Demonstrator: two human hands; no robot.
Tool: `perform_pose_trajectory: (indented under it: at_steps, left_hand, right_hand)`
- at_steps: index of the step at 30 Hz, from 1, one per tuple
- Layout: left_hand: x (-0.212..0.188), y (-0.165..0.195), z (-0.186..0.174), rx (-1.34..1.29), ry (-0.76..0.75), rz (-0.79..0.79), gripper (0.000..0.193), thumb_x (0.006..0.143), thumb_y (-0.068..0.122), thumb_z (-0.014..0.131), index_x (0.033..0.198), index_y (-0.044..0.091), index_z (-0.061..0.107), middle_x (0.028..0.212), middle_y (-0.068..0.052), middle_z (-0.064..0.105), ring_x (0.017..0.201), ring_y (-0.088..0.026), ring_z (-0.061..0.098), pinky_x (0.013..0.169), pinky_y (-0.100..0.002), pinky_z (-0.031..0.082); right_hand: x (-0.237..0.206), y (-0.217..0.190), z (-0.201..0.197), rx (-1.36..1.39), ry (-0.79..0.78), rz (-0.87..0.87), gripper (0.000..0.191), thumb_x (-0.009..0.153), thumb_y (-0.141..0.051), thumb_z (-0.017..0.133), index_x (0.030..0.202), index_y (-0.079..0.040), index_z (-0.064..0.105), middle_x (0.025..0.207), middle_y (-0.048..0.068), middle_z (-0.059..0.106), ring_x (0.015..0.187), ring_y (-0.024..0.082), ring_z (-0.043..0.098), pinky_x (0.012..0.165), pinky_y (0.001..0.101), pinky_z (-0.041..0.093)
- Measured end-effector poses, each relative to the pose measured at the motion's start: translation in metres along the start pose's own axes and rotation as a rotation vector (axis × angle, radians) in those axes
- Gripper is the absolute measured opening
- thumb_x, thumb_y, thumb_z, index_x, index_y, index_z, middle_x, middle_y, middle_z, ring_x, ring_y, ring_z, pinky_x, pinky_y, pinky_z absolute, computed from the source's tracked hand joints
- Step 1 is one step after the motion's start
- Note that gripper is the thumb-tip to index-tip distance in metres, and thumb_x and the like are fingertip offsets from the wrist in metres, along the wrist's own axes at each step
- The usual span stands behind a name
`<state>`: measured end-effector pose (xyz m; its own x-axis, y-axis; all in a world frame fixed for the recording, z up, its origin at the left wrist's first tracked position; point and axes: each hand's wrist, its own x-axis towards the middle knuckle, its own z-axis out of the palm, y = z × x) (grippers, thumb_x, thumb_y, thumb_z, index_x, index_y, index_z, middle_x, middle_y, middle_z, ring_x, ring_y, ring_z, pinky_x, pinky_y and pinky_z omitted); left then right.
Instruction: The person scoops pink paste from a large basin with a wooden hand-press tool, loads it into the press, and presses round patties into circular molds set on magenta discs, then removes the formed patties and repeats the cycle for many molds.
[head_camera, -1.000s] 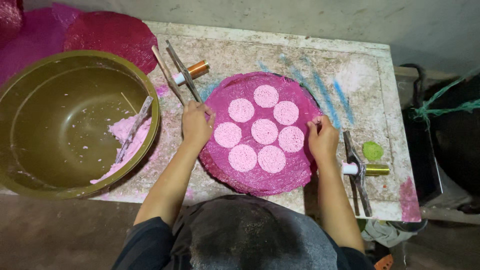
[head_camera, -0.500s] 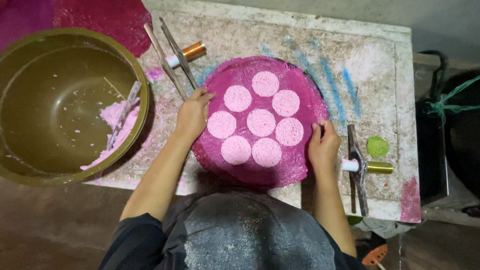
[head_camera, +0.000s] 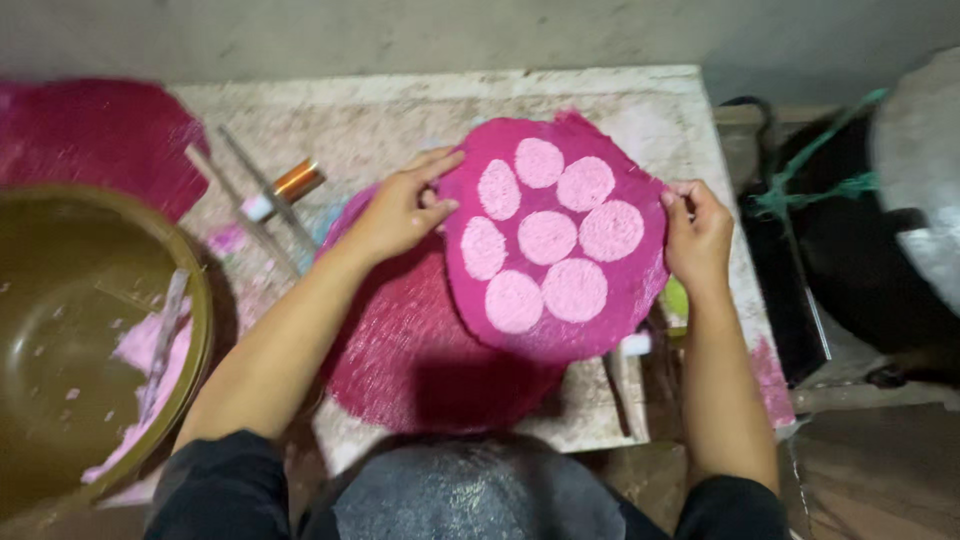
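Note:
A round magenta mat (head_camera: 556, 240) carrying several pale pink discs is lifted off the table and tilted. My left hand (head_camera: 402, 208) grips its left edge. My right hand (head_camera: 694, 232) grips its right edge. Under it, another magenta round mat (head_camera: 400, 360) lies flat on the stained table top (head_camera: 400, 120).
A big olive basin (head_camera: 80, 330) with pink paste and a stick stands at the left. A copper-coloured spool with metal rods (head_camera: 280, 190) lies behind my left hand. Another magenta mat (head_camera: 100, 140) lies at the far left. Dark gear and green cord (head_camera: 810, 190) sit right of the table.
Both hands have picked the disc-covered mat up off the stack and shifted it right. The mat beneath is now exposed. The camera moved closer.

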<state>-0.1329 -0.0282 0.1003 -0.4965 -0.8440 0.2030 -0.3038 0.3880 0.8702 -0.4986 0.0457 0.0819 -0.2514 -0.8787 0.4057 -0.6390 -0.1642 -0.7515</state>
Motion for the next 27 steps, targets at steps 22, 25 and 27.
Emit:
perform_pose_trajectory:
  at_steps: [22, 25, 27]
  left_hand:
    - [-0.146, -0.045, -0.009, 0.271, 0.511, -0.138, 0.032, 0.1, 0.003, 0.058, 0.131, 0.004, 0.06, 0.129, -0.016, 0.056, 0.098, -0.023, 0.067, 0.085, -0.032, 0.058]
    - [-0.25, -0.061, 0.0, 0.585, 0.449, -0.359, 0.04, 0.098, 0.019, 0.061, 0.136, 0.005, 0.06, 0.126, -0.019, 0.057, 0.118, -0.035, 0.057, 0.102, -0.046, 0.048]
    - [-0.304, -0.076, 0.009, 0.705, 0.39, -0.349, 0.05, 0.092, 0.026, 0.064, 0.137, 0.004, 0.059, 0.137, -0.023, 0.054, 0.127, -0.04, 0.051, 0.107, -0.05, 0.042]
  right_hand:
    - [-0.178, 0.018, -0.048, -0.626, -0.22, 0.257, 0.115, 0.065, -0.048, 0.086, 0.154, -0.003, 0.03, 0.135, 0.031, 0.05, 0.122, 0.048, 0.051, 0.098, 0.0518, 0.045]
    - [-0.226, -0.001, -0.034, -0.756, -0.292, 0.3, 0.134, 0.054, -0.06, 0.088, 0.156, -0.004, 0.02, 0.142, 0.033, 0.045, 0.123, 0.05, 0.047, 0.095, 0.0559, 0.044]
    - [-0.243, -0.007, -0.023, -0.861, -0.372, 0.524, 0.143, 0.052, -0.062, 0.089, 0.162, -0.01, 0.014, 0.149, 0.031, 0.041, 0.123, 0.049, 0.046, 0.095, 0.0583, 0.043]
